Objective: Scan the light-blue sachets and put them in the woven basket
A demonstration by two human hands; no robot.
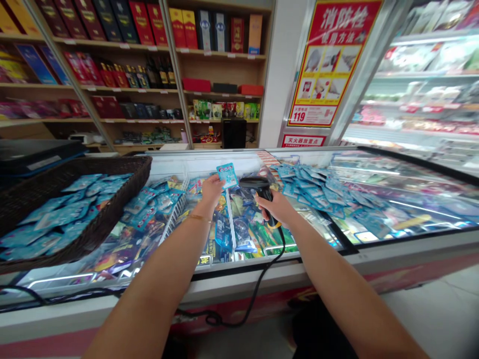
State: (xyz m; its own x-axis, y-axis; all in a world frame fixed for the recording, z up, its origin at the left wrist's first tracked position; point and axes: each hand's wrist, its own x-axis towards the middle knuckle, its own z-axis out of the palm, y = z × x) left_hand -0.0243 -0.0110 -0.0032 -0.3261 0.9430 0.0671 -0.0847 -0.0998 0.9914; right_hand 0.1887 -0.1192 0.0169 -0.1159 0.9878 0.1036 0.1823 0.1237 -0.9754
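Observation:
My left hand (pixel 212 189) pinches a small blue packet (pixel 227 175) by its lower left corner and holds it up over the chest freezer. Just to the right, my right hand (pixel 275 205) is wrapped round the grip of a black barcode scanner (pixel 258 184) with yellow trim. The scanner's head points left, close to the packet but apart from it. From its handle a black cable (pixel 258 284) hangs down over the freezer's front edge. More blue packets (pixel 322 184) lie heaped on the glass to the right, and others (pixel 151 204) lie to the left.
A dark wicker basket (pixel 123 209) with blue packets stands at the left on the freezer (pixel 359 259). Bagged goods show beneath the glass. Behind are shelves (pixel 224 54) of boxes and bottles, a red fire-hydrant sign (pixel 333 65) and a lit display fridge (pixel 426 75).

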